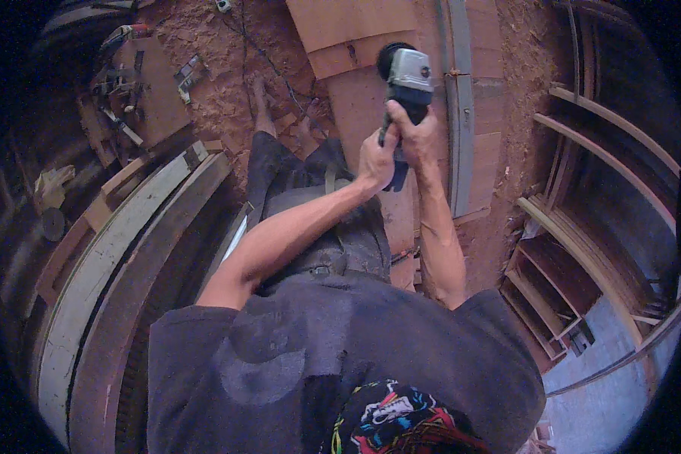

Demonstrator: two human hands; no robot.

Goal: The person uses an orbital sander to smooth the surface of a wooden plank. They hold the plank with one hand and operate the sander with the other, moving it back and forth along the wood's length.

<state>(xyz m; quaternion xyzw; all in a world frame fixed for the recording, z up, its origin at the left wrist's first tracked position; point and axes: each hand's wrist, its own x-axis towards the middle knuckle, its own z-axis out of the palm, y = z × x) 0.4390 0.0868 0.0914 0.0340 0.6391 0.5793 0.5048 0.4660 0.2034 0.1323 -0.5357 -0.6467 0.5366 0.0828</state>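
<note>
An angle grinder (411, 71) with a silver gear head and a dark body is in both my hands, out in front of me. At its far left side sits a round black disc (390, 60). My right hand (416, 135) wraps round the body just behind the head. Closer to me, my left hand (375, 160) is closed round the rear part. Beneath the tool lies a reddish-brown wooden board (362, 113), and a lighter sheet (348, 29) is at its far end. I cannot tell whether the disc touches the board.
A long grey beam (461, 136) runs just right of the grinder. Thick timbers (121, 227) lie on my left, near a board with scattered tools (140, 91). Wooden frames (575, 265) stand at right. A dark cable (261, 53) crosses the sawdust-covered floor (212, 38) by my bare feet.
</note>
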